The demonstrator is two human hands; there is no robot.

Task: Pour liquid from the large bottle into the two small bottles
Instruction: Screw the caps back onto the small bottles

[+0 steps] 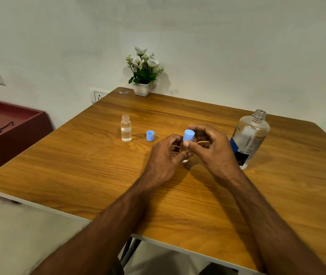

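Note:
A small clear bottle (126,128) stands uncapped at the table's middle left, partly filled with clear liquid. Its blue cap (150,135) lies beside it on the wood. My left hand (166,155) wraps around a second small bottle (184,161), which is almost wholly hidden; only its base shows. My right hand (207,143) pinches the blue cap (188,135) sitting on top of that bottle. The large clear bottle (249,137) stands uncapped at the right, just past my right hand, with a blue and white label.
A white pot of artificial flowers (143,76) stands at the far edge of the wooden table (98,175) by the wall. A dark red cabinet (9,132) with cables on it sits to the left, below table height.

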